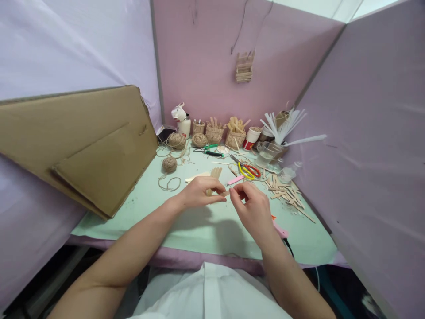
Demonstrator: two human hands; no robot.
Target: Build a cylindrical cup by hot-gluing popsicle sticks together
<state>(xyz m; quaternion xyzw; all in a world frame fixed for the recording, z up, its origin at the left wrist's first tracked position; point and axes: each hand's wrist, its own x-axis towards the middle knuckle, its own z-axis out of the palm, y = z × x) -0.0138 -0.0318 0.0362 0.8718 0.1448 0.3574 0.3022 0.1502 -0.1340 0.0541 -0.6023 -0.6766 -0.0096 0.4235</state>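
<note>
The counter (139, 206) is covered with a pale green sheet, and it stands inside a small booth: the far wall (199, 57) is pink, and the left and right sides are of lilac colour with some creases. Near the middle of the counter, the 2 hands of the person meet above the sheet. The grip of the right hand (250, 204) is narrow, with the fingertips pinching a short wooden strip (226, 193). The left hand (204, 191) has its thumb and index finger close around the other end of this strip, but I cannot tell if they press it. Just beyond the left hand are some flat wooden sticks (216, 173), side by side. At the left, big cardboard sheets (99, 155) lean against the side. Toward the far left of the counter there are 3 balls of twine (169, 165), and along the far edge stand 3 baskets (215, 134) and a red and white cup (251, 138). To the right of the middle lie scissors (245, 171) with yellow handles, and farther right is a pile of loose sticks (285, 191). Near the right forearm lies a pink tool (280, 230). On the far wall hangs a small wooden holder (244, 73).
</note>
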